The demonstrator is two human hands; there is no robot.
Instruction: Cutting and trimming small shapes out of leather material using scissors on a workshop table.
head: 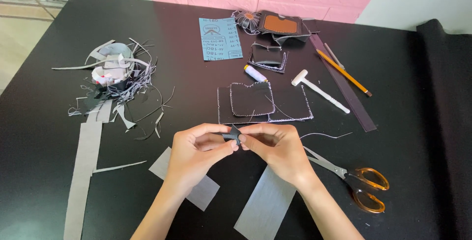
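Note:
My left hand (196, 149) and my right hand (275, 146) meet over the middle of the black table (44, 122). Together they pinch a small dark leather scrap (232, 134) between thumbs and fingertips. Just beyond my hands lies a stitched dark leather wallet piece (263, 103) with white thread along its edges and a loose thread trailing right. Orange-handled scissors (354, 178) rest beside my right wrist, blades pointing toward the hand.
Grey strips (268, 203), (83, 171) lie near my arms. A heap of cut scraps (115, 78) sits at left. At the back are a blue sheet (220, 38), thread spool (254, 73), white mallet (318, 90), pencil (344, 73), dark ruler (344, 90) and leather pieces (280, 26).

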